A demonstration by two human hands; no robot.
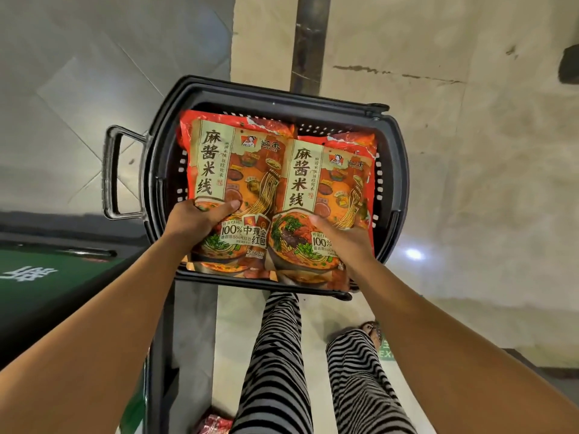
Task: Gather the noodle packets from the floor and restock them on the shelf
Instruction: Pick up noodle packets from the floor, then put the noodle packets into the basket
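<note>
Two red-and-orange noodle packets lie side by side over a black plastic shopping basket on the floor. My left hand grips the lower edge of the left packet, thumb on its front. On the right packet, my right hand grips the lower part with the thumb on top. More red packets show beneath them at the basket's far side. Another red packet lies on the floor by my feet.
A dark shelf unit with a green sign stands at the left. The basket's handle sticks out to the left. My legs in striped trousers stand just behind the basket. A dark floor strip runs away ahead.
</note>
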